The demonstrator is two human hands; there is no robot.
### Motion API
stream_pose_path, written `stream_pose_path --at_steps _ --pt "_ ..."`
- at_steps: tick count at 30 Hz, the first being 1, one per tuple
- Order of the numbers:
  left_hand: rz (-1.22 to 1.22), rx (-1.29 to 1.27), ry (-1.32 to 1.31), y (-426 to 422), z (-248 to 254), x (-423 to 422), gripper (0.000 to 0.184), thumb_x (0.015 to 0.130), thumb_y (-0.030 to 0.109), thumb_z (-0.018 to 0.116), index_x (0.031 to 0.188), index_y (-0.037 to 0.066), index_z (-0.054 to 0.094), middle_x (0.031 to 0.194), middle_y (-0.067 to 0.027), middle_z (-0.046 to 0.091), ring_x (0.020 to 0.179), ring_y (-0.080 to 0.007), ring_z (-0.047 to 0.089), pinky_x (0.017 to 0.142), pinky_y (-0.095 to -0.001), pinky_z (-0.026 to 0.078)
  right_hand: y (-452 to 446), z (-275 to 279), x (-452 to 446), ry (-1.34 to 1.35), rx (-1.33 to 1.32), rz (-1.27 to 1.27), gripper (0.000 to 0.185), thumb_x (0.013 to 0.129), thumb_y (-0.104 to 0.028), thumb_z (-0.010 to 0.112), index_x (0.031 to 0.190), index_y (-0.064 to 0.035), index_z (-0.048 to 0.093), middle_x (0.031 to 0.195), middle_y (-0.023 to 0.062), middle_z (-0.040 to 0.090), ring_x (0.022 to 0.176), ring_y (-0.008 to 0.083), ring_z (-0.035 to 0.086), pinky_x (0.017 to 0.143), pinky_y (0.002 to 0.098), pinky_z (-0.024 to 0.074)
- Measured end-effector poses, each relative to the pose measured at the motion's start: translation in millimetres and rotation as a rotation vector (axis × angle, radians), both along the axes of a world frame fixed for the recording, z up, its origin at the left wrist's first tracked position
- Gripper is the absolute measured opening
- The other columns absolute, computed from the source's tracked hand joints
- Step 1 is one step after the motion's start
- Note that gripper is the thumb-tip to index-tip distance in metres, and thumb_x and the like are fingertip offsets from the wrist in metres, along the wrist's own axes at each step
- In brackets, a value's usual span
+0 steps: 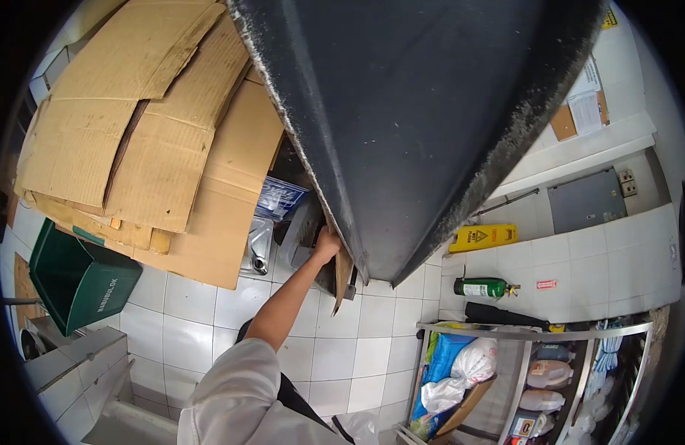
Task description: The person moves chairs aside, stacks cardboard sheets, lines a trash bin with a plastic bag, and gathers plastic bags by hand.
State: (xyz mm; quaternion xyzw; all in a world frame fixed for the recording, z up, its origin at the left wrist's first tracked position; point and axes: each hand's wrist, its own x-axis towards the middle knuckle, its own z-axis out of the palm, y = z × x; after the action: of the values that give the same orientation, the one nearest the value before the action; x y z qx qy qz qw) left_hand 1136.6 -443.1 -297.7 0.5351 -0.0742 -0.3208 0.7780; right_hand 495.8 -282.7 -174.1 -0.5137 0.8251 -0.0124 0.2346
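My left hand (328,245) reaches forward from a grey sleeve and is closed on the upper part of a narrow brown cardboard piece (343,278). Some of its fingers are hidden behind the edge of a large dark panel (424,126) with scuffed, whitish borders, which fills the upper middle of the view. To the left of the hand rises a stack of flattened cardboard (164,141). Between stack and hand lie a shiny metal basin (259,245) and a blue printed package (282,199). My right hand is out of view.
A green bin (97,285) stands at left on the white tiled floor (298,363). At lower right, a metal rack (535,334) holds bags and bottles. Along the right wall are a green extinguisher (482,287), a yellow wet-floor sign (485,237) and a grey electrical panel (587,206).
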Motion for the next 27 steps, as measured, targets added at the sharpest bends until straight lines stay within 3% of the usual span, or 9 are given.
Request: stream_pose_path --at_steps 2,8,13,18,19,20,22,24,27 --pt "0.013 0.021 -0.052 11.3 -26.9 -15.6 0.029 0.073 -0.003 0.047 0.1 -0.006 0.056 0.096 -0.0128 0.062 0.091 -0.0216 0.057 0.079 -0.0317 0.044 4.5 0.6 -5.3 -0.003 -0.011 -0.001 0.03 0.074 -0.015 0.063 0.102 -0.0022 0.06 0.088 0.0141 0.061 0.084 0.0264 0.057 0.076 0.037 0.0459" --pt "-0.008 0.075 -0.123 85.4 -22.0 -76.3 0.03 0.074 -0.004 0.042 0.1 -0.004 0.056 0.096 -0.0146 0.061 0.093 -0.0245 0.057 0.08 -0.0314 0.044 15.7 -0.9 -41.8 -0.017 -0.058 -0.004 0.029 0.074 -0.015 0.063 0.101 -0.0034 0.061 0.086 0.0148 0.061 0.084 0.0273 0.057 0.076 0.0372 0.0457" --pt "0.096 0.076 -0.053 134.2 31.2 -150.9 0.033 0.075 -0.005 0.041 0.106 -0.005 0.052 0.1 -0.0135 0.06 0.092 -0.0231 0.056 0.078 -0.0293 0.044 25.4 -7.8 -115.1 0.012 -0.179 0.023 0.029 0.073 -0.014 0.062 0.1 -0.0044 0.062 0.085 0.0154 0.061 0.084 0.0282 0.057 0.075 0.0375 0.0455" --pt "0.163 -0.052 -0.071 171.2 46.3 -237.5 0.032 0.075 -0.007 0.044 0.106 -0.004 0.05 0.1 -0.01 0.059 0.091 -0.0193 0.055 0.076 -0.0279 0.044 25.9 -39.1 -200.2 0.096 -0.668 0.388 0.028 0.072 -0.014 0.062 0.099 -0.0053 0.062 0.084 0.016 0.06 0.083 0.029 0.057 0.075 0.0377 0.0454" --pt "0.174 -0.088 -0.018 174.4 52.8 -252.6 0.032 0.075 -0.008 0.044 0.106 -0.004 0.051 0.099 -0.0091 0.059 0.09 -0.0182 0.055 0.075 -0.0275 0.043 8.2 -56.0 -182.2 -0.05 -0.487 0.364 0.022 0.073 -0.014 0.063 0.09 0.0 0.063 0.085 0.0142 0.061 0.086 0.0286 0.057 0.079 0.0375 0.0446" --pt "0.17 -0.072 -0.05 177.9 66.0 -267.0 0.032 0.075 -0.008 0.044 0.106 -0.004 0.051 0.099 -0.0091 0.059 0.09 -0.0182 0.055 0.075 -0.0275 0.043 -7.2 -99.9 -173.3 -0.255 -0.494 0.498 0.021 0.079 -0.017 0.062 0.083 0.0036 0.063 0.086 0.0098 0.062 0.078 0.0197 0.056 0.071 0.0302 0.0462" --pt "0.235 -0.063 -0.009 193.3 90.0 -303.0 0.034 0.074 -0.009 0.045 0.106 -0.003 0.052 0.097 -0.0086 0.059 0.09 -0.0181 0.055 0.075 -0.0272 0.043 -8.8 -76.4 -77.3 -0.732 0.105 0.483 0.019 0.083 -0.016 0.059 0.09 0.0008 0.065 0.075 0.0033 0.062 0.075 0.0112 0.055 0.069 0.0245 0.0439" --pt "0.236 -0.035 0.022 209.3 94.0 -327.0 0.036 0.074 -0.01 0.045 0.108 -0.003 0.051 0.1 -0.0094 0.058 0.092 -0.0192 0.055 0.077 -0.0281 0.044 -2.4 -77.1 -21.5 -0.867 0.437 0.7 0.04 0.086 -0.037 0.055 0.105 -0.0029 0.061 0.082 0.0046 0.064 0.082 0.0134 0.054 0.077 0.0308 0.0424" --pt "0.217 -0.015 0.108 243.6 112.1 -359.2 0.051 0.069 -0.017 0.042 0.118 -0.004 0.042 0.115 -0.0142 0.051 0.102 -0.0265 0.052 0.086 -0.0364 0.043 23.2 -90.4 21.2 -1.147 0.761 0.526 0.056 0.084 -0.05 0.052 0.118 -0.0058 0.052 0.096 0.0077 0.061 0.093 0.0189 0.054 0.082 0.0396 0.042"
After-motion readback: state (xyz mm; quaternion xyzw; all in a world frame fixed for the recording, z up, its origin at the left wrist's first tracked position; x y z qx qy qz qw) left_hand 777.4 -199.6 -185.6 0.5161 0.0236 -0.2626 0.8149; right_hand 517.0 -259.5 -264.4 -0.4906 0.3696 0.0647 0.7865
